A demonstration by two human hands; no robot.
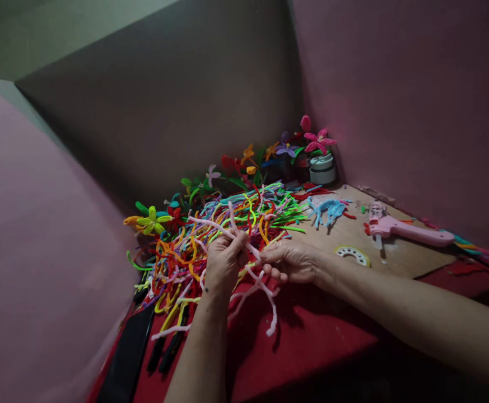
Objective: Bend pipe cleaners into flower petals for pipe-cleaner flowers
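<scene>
Left hand and right hand: you pinch pink stems between them, at the pile's near right edge. Step, likely: twisting. Next move calls for steady left grip.

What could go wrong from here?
1. The pink stems between the left hand and right hand could snag on the tangled pile beside them.
2. The right forearm passes close to the yellow ring and might nudge it.
3. The glue gun could burn if brushed; whether it's hot doesn't show.
</scene>
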